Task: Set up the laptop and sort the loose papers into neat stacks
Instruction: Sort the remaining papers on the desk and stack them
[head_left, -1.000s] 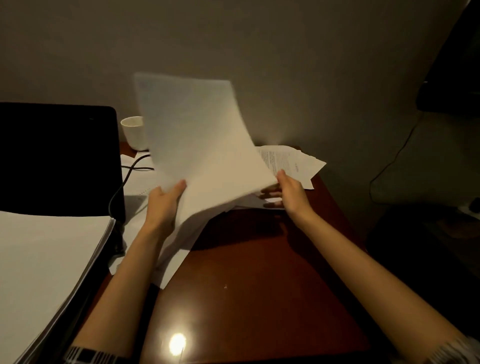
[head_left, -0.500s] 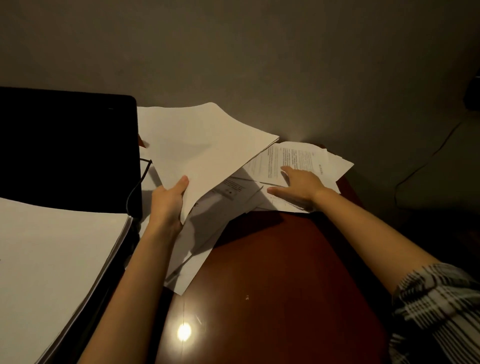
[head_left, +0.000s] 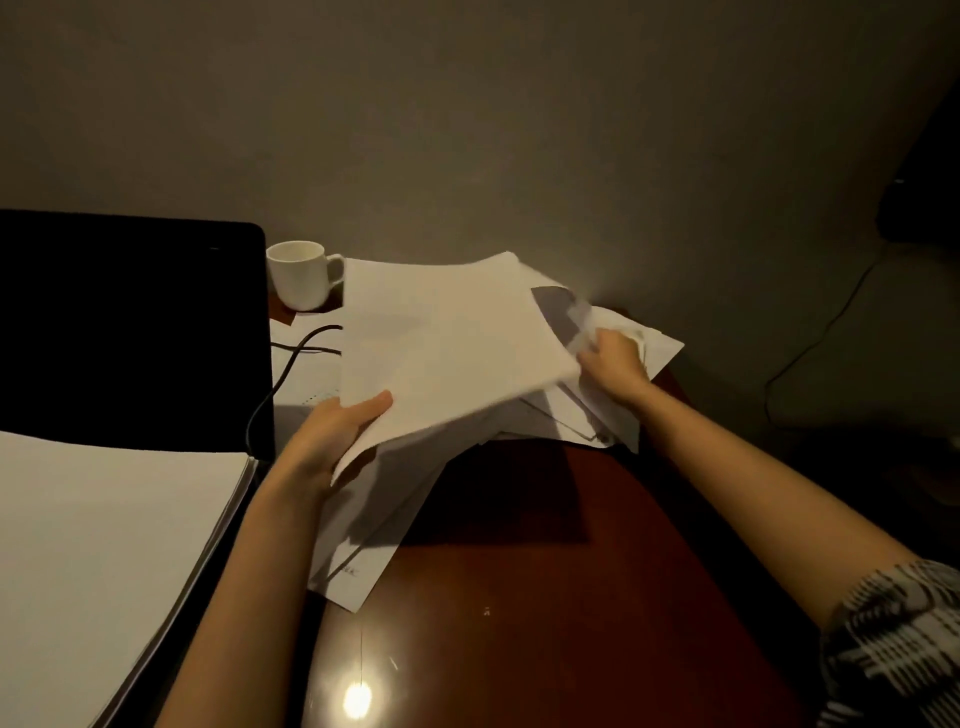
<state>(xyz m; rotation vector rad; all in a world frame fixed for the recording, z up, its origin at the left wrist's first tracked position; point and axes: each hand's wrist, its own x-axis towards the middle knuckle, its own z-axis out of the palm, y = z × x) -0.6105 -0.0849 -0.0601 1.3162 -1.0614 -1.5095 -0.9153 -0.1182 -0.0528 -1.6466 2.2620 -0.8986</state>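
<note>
Papers lie all over the back of the dark red desk (head_left: 545, 597). The left hand (head_left: 332, 441) holds a white bunch of sheets (head_left: 447, 353) by its near corner, with the thumb on top and the fingers under it. The bunch is lifted off the desk and tilts up toward the wall. The right hand (head_left: 613, 364) reaches to the far right edge of that bunch. It is blurry, so I cannot tell if its fingers are pinching a sheet or just touching the loose papers (head_left: 597, 415) under it. More loose sheets (head_left: 363, 551) lie flat below the lifted bunch, and one corner pokes out toward the person. The laptop (head_left: 130, 322) stands open on the left with a black screen. A neat stack of white paper (head_left: 104, 545) lies in front of it and hides the keys. A black cable (head_left: 291, 374) runs from the laptop's side over a sheet. A white cup (head_left: 301, 275) stands upright behind it, near the wall, just beside the laptop's top corner. A striped sleeve (head_left: 893, 649) shows on the right arm.
</note>
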